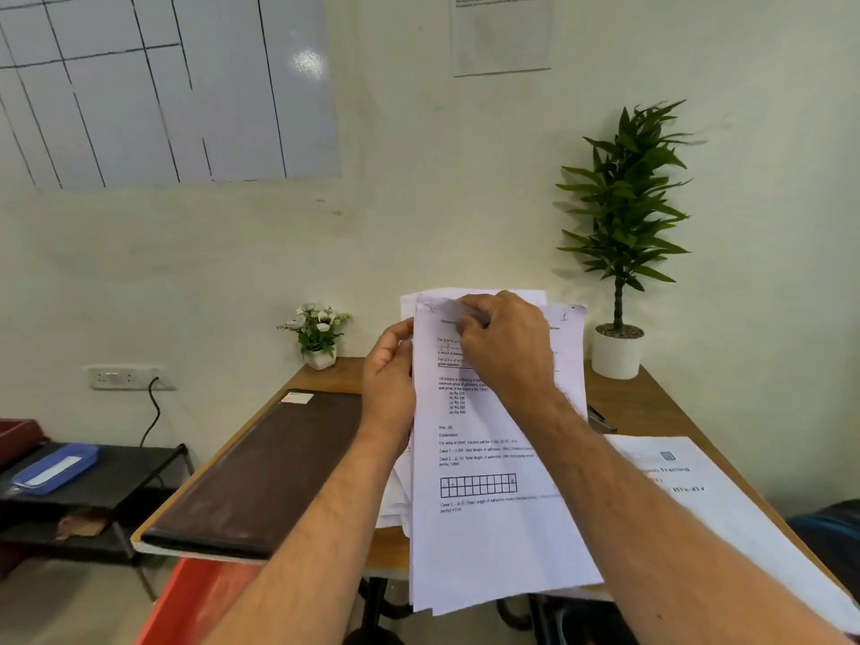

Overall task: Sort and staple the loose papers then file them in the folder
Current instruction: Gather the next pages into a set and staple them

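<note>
Left hand point(388, 379) grips the white printed paper sheaf point(493, 458) upright while right hand point(505, 339) pinches its top, probably sorting pages.

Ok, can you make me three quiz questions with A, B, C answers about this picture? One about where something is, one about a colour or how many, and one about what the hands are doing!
1. Where is the brown folder?
A. On the table's left side
B. On the floor
C. Under the tall plant

2. How many potted plants stand on the table?
A. One
B. Two
C. Four

3. What are the hands doing?
A. Resting flat on the table
B. Holding up a stack of papers
C. Opening the folder

Answers:
1 A, it lies closed along the left edge.
2 B, a small flower pot and a tall green plant.
3 B, the left hand and right hand grip the papers above the table.
</note>
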A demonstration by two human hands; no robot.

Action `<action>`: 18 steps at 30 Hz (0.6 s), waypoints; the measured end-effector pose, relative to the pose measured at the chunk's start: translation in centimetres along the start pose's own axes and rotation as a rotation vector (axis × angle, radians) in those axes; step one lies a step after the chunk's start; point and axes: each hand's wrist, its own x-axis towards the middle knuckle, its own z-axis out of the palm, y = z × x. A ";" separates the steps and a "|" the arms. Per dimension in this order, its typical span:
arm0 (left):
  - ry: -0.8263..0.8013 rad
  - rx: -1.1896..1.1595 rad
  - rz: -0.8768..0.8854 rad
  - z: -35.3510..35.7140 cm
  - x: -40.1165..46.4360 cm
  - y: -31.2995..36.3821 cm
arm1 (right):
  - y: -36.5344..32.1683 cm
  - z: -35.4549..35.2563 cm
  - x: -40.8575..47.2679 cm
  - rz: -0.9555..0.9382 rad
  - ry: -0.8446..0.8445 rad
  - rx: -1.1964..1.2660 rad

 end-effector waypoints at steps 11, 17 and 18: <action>-0.115 0.050 -0.227 -1.2 -2.2 -7.0 | 4.7 3.3 -3.8 0.087 -0.139 -0.031; -0.038 0.099 -0.289 -3.1 -2.3 -11.4 | 7.8 6.1 -6.9 0.052 -0.181 -0.002; -0.029 0.097 -0.277 -3.5 -2.3 -11.9 | 8.2 6.4 -7.7 0.028 -0.182 0.015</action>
